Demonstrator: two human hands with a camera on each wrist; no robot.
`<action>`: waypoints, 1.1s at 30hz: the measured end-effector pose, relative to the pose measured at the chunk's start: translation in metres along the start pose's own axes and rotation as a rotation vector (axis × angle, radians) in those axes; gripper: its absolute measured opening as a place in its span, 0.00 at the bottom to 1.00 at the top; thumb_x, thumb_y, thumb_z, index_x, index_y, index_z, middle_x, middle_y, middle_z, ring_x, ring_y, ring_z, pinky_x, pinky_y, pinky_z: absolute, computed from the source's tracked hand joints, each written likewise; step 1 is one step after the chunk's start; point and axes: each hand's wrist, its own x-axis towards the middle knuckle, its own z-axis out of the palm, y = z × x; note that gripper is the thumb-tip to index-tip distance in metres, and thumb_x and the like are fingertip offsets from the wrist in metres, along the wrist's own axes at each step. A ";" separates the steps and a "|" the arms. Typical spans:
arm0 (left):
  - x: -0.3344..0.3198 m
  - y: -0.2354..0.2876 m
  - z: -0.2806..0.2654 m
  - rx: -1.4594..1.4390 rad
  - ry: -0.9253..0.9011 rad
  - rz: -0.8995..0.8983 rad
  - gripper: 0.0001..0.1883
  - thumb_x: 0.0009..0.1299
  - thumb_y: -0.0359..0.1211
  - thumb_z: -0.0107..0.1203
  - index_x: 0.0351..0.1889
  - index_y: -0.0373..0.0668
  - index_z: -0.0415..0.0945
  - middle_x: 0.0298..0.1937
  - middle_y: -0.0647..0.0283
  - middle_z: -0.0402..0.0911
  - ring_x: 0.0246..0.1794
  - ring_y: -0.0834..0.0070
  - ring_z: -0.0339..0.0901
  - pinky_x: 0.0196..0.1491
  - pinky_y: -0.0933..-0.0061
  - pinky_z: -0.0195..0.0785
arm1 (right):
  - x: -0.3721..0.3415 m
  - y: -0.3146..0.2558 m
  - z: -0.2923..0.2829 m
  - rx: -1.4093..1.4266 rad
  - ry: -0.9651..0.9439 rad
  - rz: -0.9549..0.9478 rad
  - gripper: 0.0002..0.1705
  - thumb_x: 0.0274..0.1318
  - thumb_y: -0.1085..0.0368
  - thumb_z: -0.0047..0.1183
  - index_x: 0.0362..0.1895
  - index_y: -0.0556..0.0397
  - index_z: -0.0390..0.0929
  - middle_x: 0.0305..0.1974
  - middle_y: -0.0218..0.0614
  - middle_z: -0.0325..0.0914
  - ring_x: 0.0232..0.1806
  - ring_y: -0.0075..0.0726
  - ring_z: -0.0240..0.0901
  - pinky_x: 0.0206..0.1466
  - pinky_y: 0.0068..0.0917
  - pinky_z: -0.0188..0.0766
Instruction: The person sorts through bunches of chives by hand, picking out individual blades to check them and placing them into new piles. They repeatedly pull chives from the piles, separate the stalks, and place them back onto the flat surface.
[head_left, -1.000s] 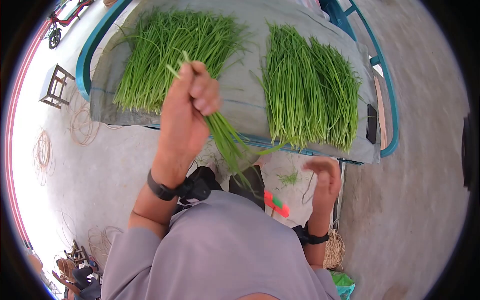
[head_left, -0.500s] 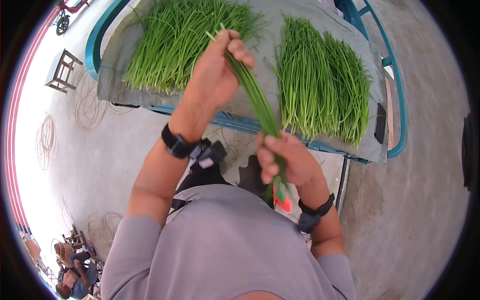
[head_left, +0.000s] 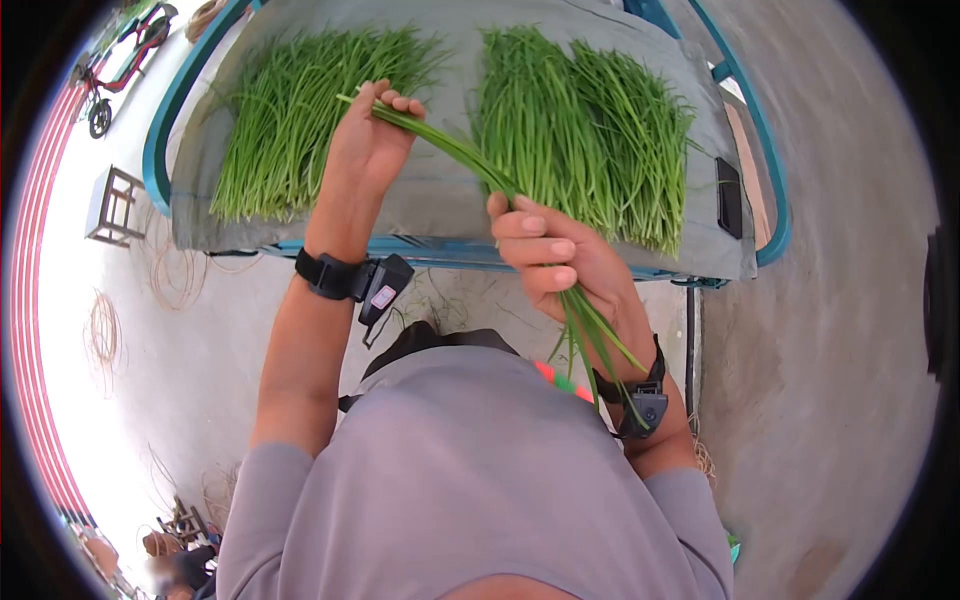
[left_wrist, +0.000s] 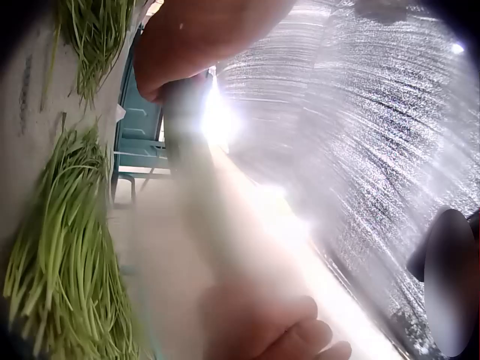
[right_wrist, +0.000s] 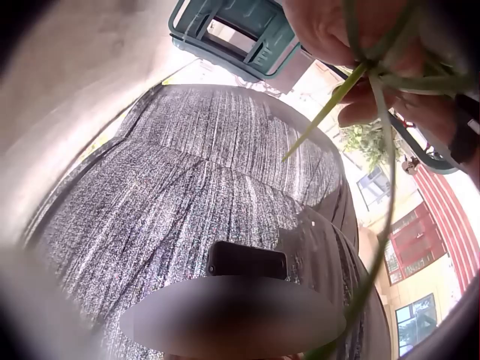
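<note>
A small bunch of long green chives (head_left: 450, 145) stretches between my two hands in the head view. At its pale stem ends, my left hand (head_left: 365, 145) pinches it with thumb and fingers. My right hand (head_left: 570, 255) curls its fingers round the leafy part, lower and to the right. Loose leaf tips (head_left: 600, 340) hang below that hand across the wrist. In the right wrist view, several thin leaves (right_wrist: 382, 127) dangle beneath the fingers. Behind the hands lie a left pile of chives (head_left: 290, 130) and a right pile (head_left: 570, 140).
Grey cloth (head_left: 455, 215) covers the blue-framed cart (head_left: 775, 215) holding the piles. A phone (head_left: 729, 198) lies at its right edge. On the floor to the left are a stool (head_left: 116, 205) and coils of cord (head_left: 180, 275). A scooter (head_left: 110, 85) stands farther back.
My right hand came up from beside the body and took hold of the leafy part of the bunch. The bunch swung from hanging down to slanting across, and the right hand rose with it.
</note>
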 end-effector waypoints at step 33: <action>-0.032 0.013 -0.022 -0.280 0.107 0.097 0.05 0.74 0.25 0.42 0.34 0.36 0.60 0.26 0.65 0.60 0.22 0.77 0.58 0.30 0.77 0.63 | -0.074 -0.020 -0.044 -0.360 0.157 -0.177 0.43 0.67 0.36 0.25 0.68 0.62 0.52 0.65 0.54 0.58 0.64 0.51 0.60 0.65 0.48 0.61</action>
